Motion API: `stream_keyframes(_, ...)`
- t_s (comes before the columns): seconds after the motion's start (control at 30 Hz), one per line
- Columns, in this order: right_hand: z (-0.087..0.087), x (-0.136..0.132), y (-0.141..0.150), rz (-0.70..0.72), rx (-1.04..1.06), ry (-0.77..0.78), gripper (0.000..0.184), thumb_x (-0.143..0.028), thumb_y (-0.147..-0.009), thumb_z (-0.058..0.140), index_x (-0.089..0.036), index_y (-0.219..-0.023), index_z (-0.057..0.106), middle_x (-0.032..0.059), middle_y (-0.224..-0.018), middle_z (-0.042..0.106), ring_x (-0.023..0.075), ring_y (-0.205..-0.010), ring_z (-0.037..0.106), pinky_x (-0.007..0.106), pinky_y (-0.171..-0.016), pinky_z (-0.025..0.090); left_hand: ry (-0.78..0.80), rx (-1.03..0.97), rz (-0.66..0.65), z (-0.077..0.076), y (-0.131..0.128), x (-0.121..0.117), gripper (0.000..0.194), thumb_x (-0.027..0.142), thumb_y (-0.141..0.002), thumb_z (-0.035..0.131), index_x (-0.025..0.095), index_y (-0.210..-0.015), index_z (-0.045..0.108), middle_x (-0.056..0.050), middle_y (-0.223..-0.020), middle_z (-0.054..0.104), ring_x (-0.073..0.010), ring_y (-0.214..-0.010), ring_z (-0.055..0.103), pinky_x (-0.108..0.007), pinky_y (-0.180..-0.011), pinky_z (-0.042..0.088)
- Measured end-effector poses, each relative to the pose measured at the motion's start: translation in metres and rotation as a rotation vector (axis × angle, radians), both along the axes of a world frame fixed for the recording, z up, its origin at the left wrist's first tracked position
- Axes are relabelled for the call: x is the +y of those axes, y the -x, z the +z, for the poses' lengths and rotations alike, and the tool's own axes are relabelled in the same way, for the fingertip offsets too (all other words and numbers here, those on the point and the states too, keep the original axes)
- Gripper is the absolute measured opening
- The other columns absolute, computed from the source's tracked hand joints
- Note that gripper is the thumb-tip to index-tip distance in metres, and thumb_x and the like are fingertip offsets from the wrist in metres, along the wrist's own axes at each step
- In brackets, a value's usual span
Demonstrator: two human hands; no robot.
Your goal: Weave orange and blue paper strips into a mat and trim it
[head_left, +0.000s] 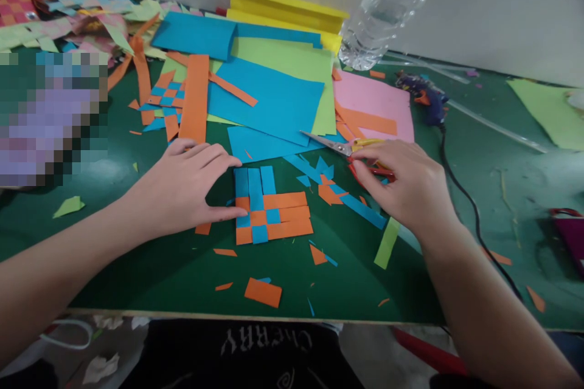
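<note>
My left hand is spread open at the left side of a woven piece of blue and orange paper strips. Its thumb tip reaches the left edge of the weave, and its index fingertip is by the upper left corner. Blue strip ends point away from me, while orange ends stick out to the right. My right hand grips a pair of scissors with yellow and red handles, blades pointing left. Below the scissors lie blue strips and small orange scraps.
Blue sheets, a green sheet and a pink sheet lie behind the hands. A plastic bottle stands at the back. A glue gun trails its cord at right. Paper scraps heap at far left.
</note>
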State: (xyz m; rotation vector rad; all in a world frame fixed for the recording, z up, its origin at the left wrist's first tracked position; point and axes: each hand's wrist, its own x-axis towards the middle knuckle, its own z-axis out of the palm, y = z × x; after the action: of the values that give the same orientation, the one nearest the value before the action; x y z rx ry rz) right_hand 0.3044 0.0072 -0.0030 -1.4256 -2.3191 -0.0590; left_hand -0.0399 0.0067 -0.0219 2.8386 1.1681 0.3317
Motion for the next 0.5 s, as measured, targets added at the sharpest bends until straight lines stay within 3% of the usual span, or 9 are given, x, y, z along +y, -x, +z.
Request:
stream_keyframes(0.13, -0.0015, 0.0008, -0.0011, 0.027, -0.007, -0.027, 0.016, -0.023, -0.095, 0.053, -0.027, -0.095, 0.069, 0.0044, -0.102, 0.077, 0.0271, -0.101, 0.072, 0.047, -0.092, 0.054, -0.003, -0.005, -0.017, 0.0008, -0.0007, -0.0002, 0.066, 0.072, -0.093, 0.042, 0.013, -0.116, 0.062, -0.015, -0.106, 0.068, -0.0340, -0.099, 0.065, -0.047, -0.090, 0.038)
stream_keyframes(0.27, -0.0038, 0.0026, -0.0023, 0.045, -0.004, -0.012, 0.016, -0.023, -0.094, 0.054, -0.024, -0.095, 0.069, 0.0072, -0.100, 0.076, 0.0271, -0.099, 0.072, 0.045, -0.090, 0.054, -0.002, 0.001, 0.004, -0.0015, -0.0005, 0.0012, 0.052, 0.053, -0.104, 0.033, 0.014, -0.121, 0.061, -0.014, -0.105, 0.069, -0.0312, -0.095, 0.065, -0.045, -0.088, 0.040)
stream_keyframes(0.5, -0.0036, 0.0029, -0.0014, 0.001, -0.010, 0.073, 0.019, -0.028, -0.094, 0.050, -0.030, -0.091, 0.069, 0.0017, -0.101, 0.077, 0.0257, -0.104, 0.071, 0.047, -0.096, 0.051, 0.033, -0.022, 0.004, -0.0054, 0.0025, 0.0039, 0.037, 0.044, -0.105, 0.034, 0.019, -0.109, 0.061, -0.009, -0.100, 0.069, -0.0267, -0.088, 0.063, -0.045, -0.089, 0.040)
